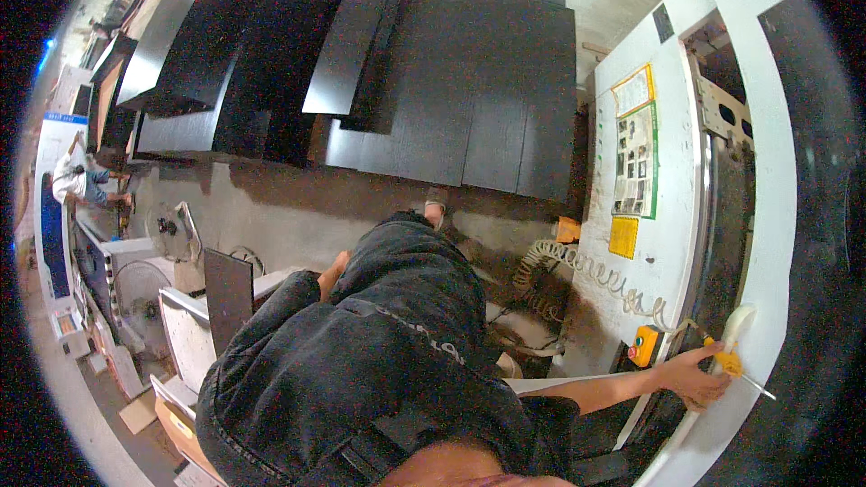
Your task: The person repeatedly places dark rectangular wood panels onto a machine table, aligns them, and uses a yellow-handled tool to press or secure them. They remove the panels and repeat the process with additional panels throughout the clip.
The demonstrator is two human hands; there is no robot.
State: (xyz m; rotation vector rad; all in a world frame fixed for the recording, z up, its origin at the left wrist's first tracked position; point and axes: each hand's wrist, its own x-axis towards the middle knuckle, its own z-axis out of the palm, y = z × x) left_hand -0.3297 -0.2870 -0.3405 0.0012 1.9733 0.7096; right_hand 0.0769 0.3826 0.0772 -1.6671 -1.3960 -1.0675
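Observation:
At the far right, my right hand is closed round a yellow air blow gun with a thin metal nozzle. The nozzle points right, over the white machine frame. A pale coiled air hose runs from the gun's side back along the white panel. A curved whitish piece sits on the frame just beyond the gun. My left hand hangs by my left side, partly covered by my dark sleeve. Its fingers are mostly hidden, so whether it holds anything cannot be seen.
Stacks of black boards stand ahead of me. A yellow box with a red emergency button is fixed beside the hose. Papers hang on the white panel. Fans stand at left; another person is farther off.

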